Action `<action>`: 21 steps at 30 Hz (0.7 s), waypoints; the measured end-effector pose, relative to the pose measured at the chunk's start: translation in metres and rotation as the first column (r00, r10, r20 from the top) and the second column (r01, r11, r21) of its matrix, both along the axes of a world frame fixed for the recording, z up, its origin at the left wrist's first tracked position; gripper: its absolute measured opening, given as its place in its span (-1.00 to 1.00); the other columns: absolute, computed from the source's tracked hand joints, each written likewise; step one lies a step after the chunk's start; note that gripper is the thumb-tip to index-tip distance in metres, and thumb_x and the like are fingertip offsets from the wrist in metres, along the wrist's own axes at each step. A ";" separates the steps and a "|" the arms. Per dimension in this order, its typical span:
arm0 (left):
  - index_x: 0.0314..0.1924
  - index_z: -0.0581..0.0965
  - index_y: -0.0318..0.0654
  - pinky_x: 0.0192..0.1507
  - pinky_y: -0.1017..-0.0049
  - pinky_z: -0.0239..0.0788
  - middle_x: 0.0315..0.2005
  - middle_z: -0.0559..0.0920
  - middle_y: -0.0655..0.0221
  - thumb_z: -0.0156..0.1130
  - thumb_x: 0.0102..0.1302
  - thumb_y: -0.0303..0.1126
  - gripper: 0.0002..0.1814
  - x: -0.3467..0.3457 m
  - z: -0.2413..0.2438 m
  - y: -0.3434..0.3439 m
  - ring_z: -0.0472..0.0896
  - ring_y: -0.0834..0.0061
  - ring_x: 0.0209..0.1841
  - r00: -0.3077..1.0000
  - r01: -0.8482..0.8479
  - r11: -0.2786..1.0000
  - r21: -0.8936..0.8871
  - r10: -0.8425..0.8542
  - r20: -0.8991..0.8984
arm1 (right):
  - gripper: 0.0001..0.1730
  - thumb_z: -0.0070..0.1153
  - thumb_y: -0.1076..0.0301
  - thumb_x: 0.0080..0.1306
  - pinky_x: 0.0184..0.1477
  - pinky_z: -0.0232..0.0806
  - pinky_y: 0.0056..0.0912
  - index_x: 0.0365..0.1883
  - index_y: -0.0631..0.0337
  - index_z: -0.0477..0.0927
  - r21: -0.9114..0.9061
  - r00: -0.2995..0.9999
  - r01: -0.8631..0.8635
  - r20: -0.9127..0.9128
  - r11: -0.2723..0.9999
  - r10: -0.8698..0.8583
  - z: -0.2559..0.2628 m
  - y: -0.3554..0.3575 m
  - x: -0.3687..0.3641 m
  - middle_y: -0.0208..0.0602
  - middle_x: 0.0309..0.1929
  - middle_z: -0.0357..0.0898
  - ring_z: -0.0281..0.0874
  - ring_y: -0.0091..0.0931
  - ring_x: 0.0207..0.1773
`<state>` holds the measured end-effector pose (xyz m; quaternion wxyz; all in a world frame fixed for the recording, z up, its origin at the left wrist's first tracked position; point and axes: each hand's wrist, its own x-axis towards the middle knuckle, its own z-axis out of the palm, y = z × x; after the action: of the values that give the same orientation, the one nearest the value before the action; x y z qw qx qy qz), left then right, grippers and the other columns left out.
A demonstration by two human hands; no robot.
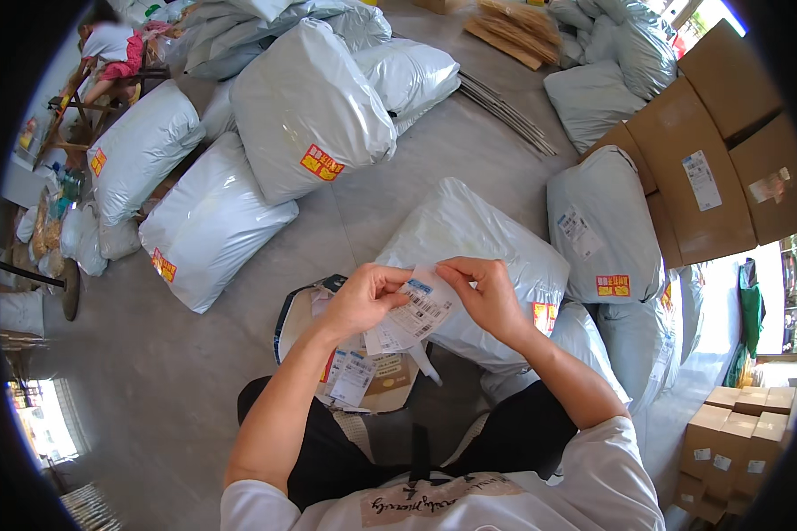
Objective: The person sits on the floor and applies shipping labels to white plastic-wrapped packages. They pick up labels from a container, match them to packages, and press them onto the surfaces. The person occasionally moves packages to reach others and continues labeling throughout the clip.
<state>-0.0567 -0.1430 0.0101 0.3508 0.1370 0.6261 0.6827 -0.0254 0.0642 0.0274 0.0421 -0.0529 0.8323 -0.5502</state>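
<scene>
Between my hands is a white shipping label sheet [427,306] with printed bars and a blue block. My left hand [370,300] pinches its left edge between thumb and fingers. The fingertips of my right hand [483,292] grip the upper right corner. More label sheets [384,337] hang just below it. Under them stands a low round stool [297,318] with a dark rim, bearing further labels [354,378] and a printed cardboard piece [392,373]. Right behind my hands lies a stuffed grey plastic mailing bag [468,226] with a red and yellow sticker.
Several stuffed grey bags [312,106] lie ahead and to the left. Another bag [604,226] leans against stacked cardboard boxes [697,172] on the right. Thin metal rods [505,109] and flattened cardboard [515,30] lie farther off. A person [113,56] sits at the upper left.
</scene>
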 end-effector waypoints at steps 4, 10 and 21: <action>0.03 0.49 -0.54 -0.07 0.61 0.42 -0.20 0.68 0.18 0.10 0.19 -0.71 -0.65 -0.013 0.010 -0.022 0.63 0.59 -0.19 0.993 0.103 0.987 -0.127 -0.096 0.064 | -0.72 0.07 0.23 0.37 -0.36 0.39 -0.59 -0.27 0.30 0.63 -0.407 0.920 0.300 0.364 0.862 -0.149 -0.003 0.051 -0.021 -0.43 -0.45 0.60 0.51 -0.69 -0.41; -0.05 0.55 -0.42 -0.13 0.63 0.44 -0.23 0.69 0.27 0.17 0.13 -0.64 -0.67 -0.025 0.019 -0.055 0.65 0.59 -0.24 0.970 0.012 0.999 0.038 -0.020 0.242 | -0.71 0.07 0.24 0.37 -0.25 0.41 -0.59 -0.17 0.31 0.62 -0.382 0.842 0.539 0.246 0.751 -0.480 0.019 0.147 -0.039 -0.40 -0.35 0.64 0.56 -0.62 -0.35; -0.12 0.46 -0.37 0.05 0.41 0.39 -0.15 0.60 0.27 0.00 0.14 -0.58 -0.73 -0.048 0.001 -0.104 0.58 0.43 -0.07 0.481 -0.873 0.422 0.243 0.827 0.290 | -0.74 0.14 0.49 0.11 0.10 0.40 -0.22 -0.20 0.33 0.59 0.644 0.643 0.120 -0.630 0.756 0.435 -0.013 0.124 -0.010 -0.16 -0.03 0.59 0.54 -0.18 0.06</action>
<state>-0.1046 -0.2472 0.0115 -0.0356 -0.1804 0.4493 0.8743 -0.0355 0.1886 0.0148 -0.2380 -0.3349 0.8981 -0.1571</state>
